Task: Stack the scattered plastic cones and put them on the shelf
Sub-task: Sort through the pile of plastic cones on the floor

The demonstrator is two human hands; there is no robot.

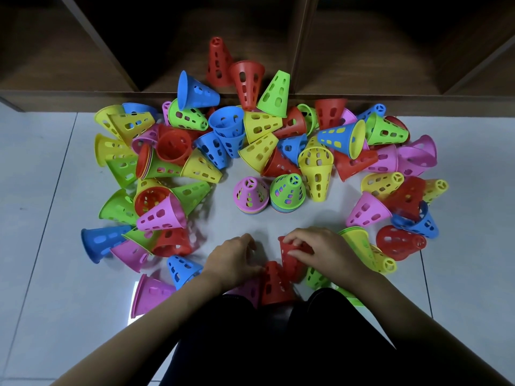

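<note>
A red cone (291,259) is being gripped by the right hand (320,250), long axis pointing toward the shelf (83,98), just beside an upright second red cone (274,285), against which the curled left hand (232,259) is being rested, its grip unclear.

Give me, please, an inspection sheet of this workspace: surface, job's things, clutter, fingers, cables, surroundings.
Surface: pale tiled floor, glossy.
Job's things: coloured cones lie scattered; a pink-topped stack and a green-topped stack stand upright mid-floor.
Clutter: nothing seen.
Fingers: right hand grips a red cone; left hand curled beside a second red cone, hold cannot be told.
Cables: nothing seen.
Surroundings: dark wooden shelf behind the pile.
</note>
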